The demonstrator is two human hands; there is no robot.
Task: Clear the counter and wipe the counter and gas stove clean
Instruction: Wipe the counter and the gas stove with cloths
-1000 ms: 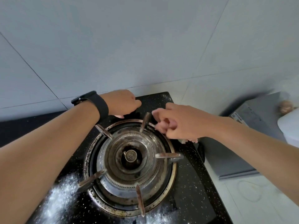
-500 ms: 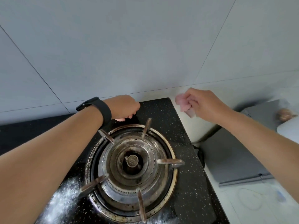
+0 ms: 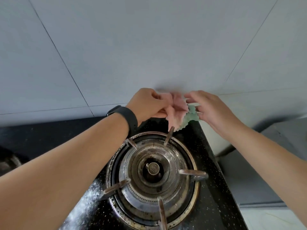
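Note:
A black speckled gas stove (image 3: 214, 193) fills the lower middle, with a stained round burner (image 3: 152, 170) and its metal pan supports. White powder (image 3: 86, 205) is spread on the stove's front left. Above the stove's far right corner both hands hold a pink and green cloth (image 3: 181, 113). My left hand (image 3: 147, 103), with a black band on its wrist, grips the pink part. My right hand (image 3: 211, 108) pinches the green part with its fingertips.
A grey tiled wall (image 3: 149, 47) rises right behind the stove. A grey box-like object (image 3: 259, 171) lies on the pale counter (image 3: 274, 219) to the right of the stove. At the far left edge, part of another burner (image 3: 8, 161) shows.
My left hand has lifted off the stove's back edge. My right hand has brought the cloth leftward, and both hands now hold it together above the far right corner.

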